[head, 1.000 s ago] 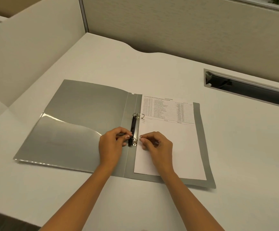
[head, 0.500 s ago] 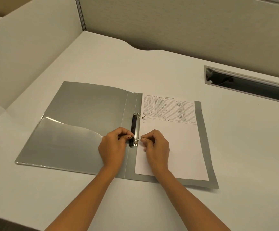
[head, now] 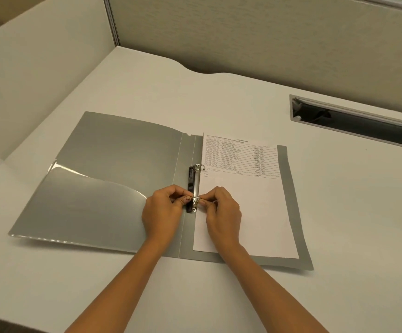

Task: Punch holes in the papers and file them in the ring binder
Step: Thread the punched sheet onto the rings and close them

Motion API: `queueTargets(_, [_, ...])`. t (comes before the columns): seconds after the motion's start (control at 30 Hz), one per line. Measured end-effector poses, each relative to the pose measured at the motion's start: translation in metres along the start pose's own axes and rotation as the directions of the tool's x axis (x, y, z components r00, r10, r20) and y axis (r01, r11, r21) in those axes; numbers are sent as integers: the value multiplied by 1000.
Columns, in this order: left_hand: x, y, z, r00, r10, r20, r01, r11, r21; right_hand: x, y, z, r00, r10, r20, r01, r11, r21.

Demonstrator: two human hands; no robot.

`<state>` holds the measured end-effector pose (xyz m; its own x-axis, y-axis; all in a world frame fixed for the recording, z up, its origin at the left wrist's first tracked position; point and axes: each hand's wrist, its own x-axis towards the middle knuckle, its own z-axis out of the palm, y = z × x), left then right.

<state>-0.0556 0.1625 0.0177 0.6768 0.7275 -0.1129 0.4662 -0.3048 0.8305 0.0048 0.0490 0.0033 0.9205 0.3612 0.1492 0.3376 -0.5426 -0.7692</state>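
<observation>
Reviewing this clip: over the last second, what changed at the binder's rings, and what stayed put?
Both hands closed in on the lower ring: the left hand and right hand, a small gap apart a second ago, now pinch it from either side, fingertips nearly meeting. Whether the ring has closed cannot be told. The grey ring binder, printed paper and upper ring lie as before.

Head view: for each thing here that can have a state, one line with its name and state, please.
Ring binder: open flat on the desk.
Far ring: appears open, a gap showing.
Near ring: pinched between both hands; open or shut cannot be told.
Printed sheet: lying flat on the binder's right cover, at the rings.
Left hand: fingertips pinching at the near ring.
Right hand: fingertips pinching at the near ring.
</observation>
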Motion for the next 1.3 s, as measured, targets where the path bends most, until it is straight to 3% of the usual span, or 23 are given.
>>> queueTargets(0.13, [7, 3, -8, 995, -25, 95, 39, 988, -147, 2, 2, 0, 999, 34, -20, -29, 977, 211])
queueTargets(0.27, [17, 7, -3, 1000, -9, 19, 9, 1000, -2, 4, 0, -5, 990, 131, -47, -103, 916, 388])
queueTargets(0.4, [26, 29, 2, 996, -86, 31, 75, 964, 256, 2, -1, -5, 985, 163, -48, -132, 912, 389])
queueTargets(0.63, [40, 41, 6, 968, -199, 150, 157, 954, 256, -2, 2, -9, 970, 224, -93, -178, 918, 356])
queueTargets(0.87, [23, 39, 12, 995, -73, 63, 67, 994, 91, -4, 6, -14, 969, 224, -109, -176, 926, 334])
queueTargets(1.3, [20, 56, 22, 983, 156, 94, -171, 969, 179, -4, 7, -14, 976, 197, -96, -157, 934, 322])
